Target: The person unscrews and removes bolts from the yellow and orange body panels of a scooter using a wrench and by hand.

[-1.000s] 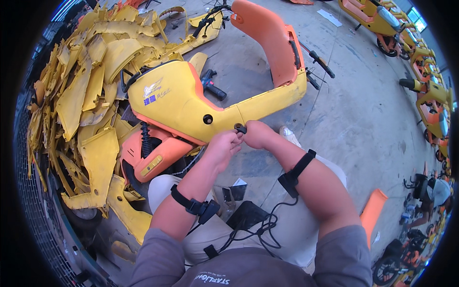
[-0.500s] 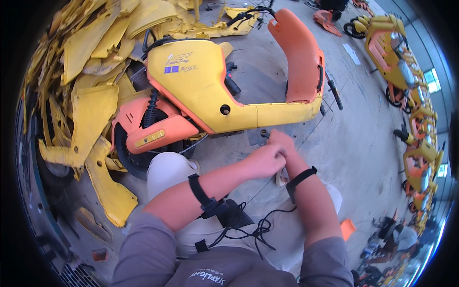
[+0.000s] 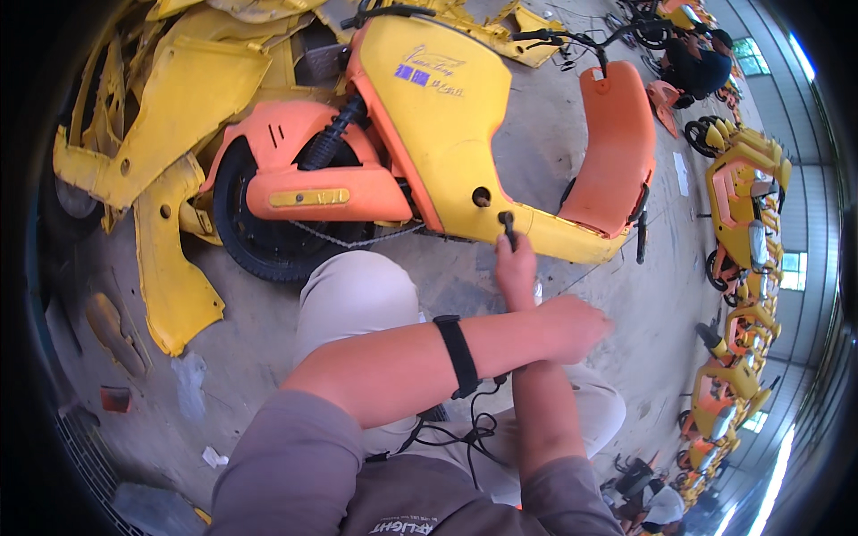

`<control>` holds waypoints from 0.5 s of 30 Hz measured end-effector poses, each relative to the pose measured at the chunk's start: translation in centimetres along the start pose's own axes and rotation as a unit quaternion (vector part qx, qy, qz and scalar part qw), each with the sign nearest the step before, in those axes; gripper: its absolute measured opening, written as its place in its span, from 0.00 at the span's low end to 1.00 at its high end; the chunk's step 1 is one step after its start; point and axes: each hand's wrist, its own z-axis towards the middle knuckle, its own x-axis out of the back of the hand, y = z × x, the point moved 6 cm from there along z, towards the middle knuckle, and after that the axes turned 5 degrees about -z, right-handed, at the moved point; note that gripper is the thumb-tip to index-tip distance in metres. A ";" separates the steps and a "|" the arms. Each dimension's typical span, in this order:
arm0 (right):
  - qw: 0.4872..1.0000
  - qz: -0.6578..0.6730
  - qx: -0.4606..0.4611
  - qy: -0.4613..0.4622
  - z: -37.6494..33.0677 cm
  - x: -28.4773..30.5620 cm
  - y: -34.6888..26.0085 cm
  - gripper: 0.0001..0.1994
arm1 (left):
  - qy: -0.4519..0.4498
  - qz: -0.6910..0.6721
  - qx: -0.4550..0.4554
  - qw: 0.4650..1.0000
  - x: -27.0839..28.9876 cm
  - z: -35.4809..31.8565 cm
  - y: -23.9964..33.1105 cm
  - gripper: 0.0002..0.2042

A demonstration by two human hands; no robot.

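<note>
**Right now: my tool is on the scooter's side panel**

My right hand (image 3: 517, 268) is closed around a dark-handled tool (image 3: 507, 225), most likely a screwdriver, its tip set against the lower edge of the yellow side panel (image 3: 447, 116), just right of the round hole (image 3: 482, 196) in that panel. My left hand (image 3: 572, 326) crosses over the right forearm, fingers curled loosely; I cannot tell whether it has anything in it (the palm faces away from the camera).

The scooter (image 3: 357, 179) lies on its side on the concrete floor (image 3: 241, 357), rear wheel (image 3: 259, 241) toward my knee (image 3: 357, 295), orange footboard (image 3: 617, 143) toward the far right. Loose yellow fairings (image 3: 170, 268) are heaped along the floor's left edge.

I judge the panel to be thin moulded plastic: light, springy, smooth enough to slip, and liable to crack at the screw holes if pried. The best hold looks to be its thick lower rim beside the fastener, not the flat face. The tool is stiff and small, so a full-fist grip on its handle suits it
</note>
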 end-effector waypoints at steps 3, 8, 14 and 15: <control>0.997 -0.002 0.044 0.067 3.1 2.4 -1.0 0.15 | 0.032 -0.010 -0.052 0.998 -0.1 0.0 0.7 0.09; 0.976 0.040 -0.001 0.212 5.7 4.1 0.6 0.16 | 0.029 0.029 -0.019 0.999 1.4 -0.1 0.3 0.09; 0.988 -0.107 0.113 0.000 3.2 -2.0 0.0 0.16 | 0.005 0.030 -0.025 0.999 1.1 -0.8 0.3 0.12; 0.992 -0.066 0.101 0.022 3.2 -1.9 0.5 0.16 | 0.004 0.029 -0.023 0.999 1.2 -1.0 0.5 0.12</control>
